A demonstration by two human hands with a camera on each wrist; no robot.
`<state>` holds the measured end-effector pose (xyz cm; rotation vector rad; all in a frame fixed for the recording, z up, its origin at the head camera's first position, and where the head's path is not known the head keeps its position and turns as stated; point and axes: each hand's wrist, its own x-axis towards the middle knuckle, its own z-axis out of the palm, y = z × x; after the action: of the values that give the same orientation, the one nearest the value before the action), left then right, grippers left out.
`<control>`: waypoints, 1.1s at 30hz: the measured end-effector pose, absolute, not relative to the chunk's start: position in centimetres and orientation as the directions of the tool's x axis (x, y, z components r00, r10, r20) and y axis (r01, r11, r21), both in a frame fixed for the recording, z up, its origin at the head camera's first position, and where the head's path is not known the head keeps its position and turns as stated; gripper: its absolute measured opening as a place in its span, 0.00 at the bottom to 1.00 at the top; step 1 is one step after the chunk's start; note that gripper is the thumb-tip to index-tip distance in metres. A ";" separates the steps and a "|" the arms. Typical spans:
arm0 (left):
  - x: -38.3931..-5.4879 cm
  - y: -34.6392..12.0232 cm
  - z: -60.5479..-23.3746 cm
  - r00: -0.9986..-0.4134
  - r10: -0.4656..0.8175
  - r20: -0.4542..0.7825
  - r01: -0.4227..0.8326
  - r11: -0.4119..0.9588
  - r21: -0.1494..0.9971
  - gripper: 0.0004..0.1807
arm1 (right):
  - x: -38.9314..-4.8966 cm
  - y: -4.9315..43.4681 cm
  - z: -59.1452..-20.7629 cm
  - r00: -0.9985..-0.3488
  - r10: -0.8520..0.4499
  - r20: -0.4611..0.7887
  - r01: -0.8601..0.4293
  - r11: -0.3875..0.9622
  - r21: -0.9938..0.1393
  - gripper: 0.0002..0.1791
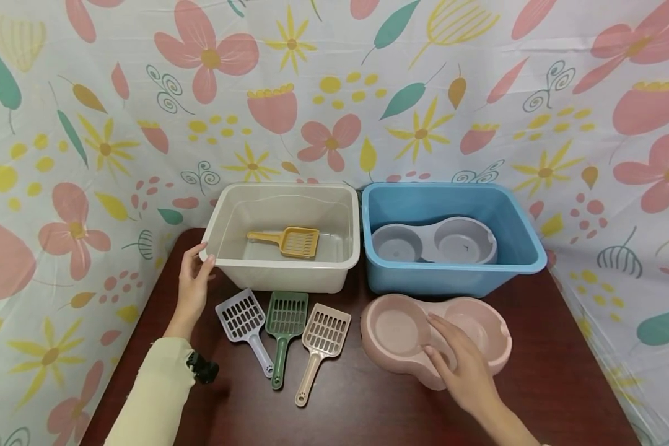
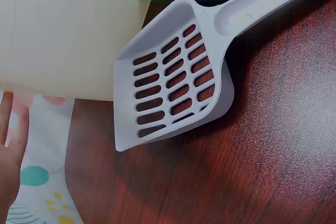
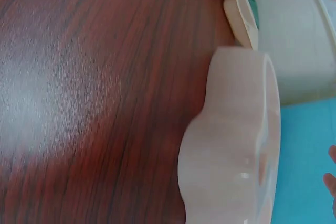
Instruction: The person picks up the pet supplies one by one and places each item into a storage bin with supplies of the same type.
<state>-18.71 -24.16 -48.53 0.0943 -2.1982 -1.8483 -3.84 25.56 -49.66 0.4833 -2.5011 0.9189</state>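
Observation:
My left hand (image 1: 194,286) is at the left front corner of a cream plastic tub (image 1: 290,277), fingertips right at its rim. Two of its fingers (image 2: 20,129) look straight in the left wrist view. A yellow slotted litter scoop (image 1: 300,241) lies inside that tub. Over a pink double pet bowl (image 1: 397,325) on the table, my right hand (image 1: 464,368) has its fingers extended, overlapping the middle between the two basins. The right wrist view shows the side of this pink bowl (image 3: 226,156), with fingertips (image 3: 329,182) at the right edge, apart from it.
Lavender (image 1: 243,314), green (image 1: 287,314) and beige (image 1: 326,329) litter scoops lie before the cream tub on the dark wood table (image 1: 368,415). A blue tub (image 1: 424,279) at right holds a grey double bowl (image 1: 429,238). Behind hangs a flowered cloth (image 1: 334,74).

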 end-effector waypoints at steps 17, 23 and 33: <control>-18.7 -24.1 -48.7 -0.964 -0.223 0.146 0.105 0.186 0.977 0.25 | -4.0 20.6 -50.8 -0.853 -0.295 0.431 -0.505 0.676 -0.537 0.31; -18.4 -23.9 -48.0 -0.969 -0.217 0.115 0.079 0.170 0.982 0.26 | -4.3 18.8 -51.5 -0.820 -0.356 0.447 -0.565 0.622 -0.542 0.27; -18.6 -24.0 -48.3 -0.969 -0.214 0.125 0.087 0.178 0.980 0.26 | -4.2 16.0 -52.2 -0.875 -0.352 0.333 -0.484 0.599 -0.638 0.27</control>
<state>-18.58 -24.01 -48.31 0.1222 -2.2189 -1.8721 -4.22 16.01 -52.16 0.6990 -2.6515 1.1367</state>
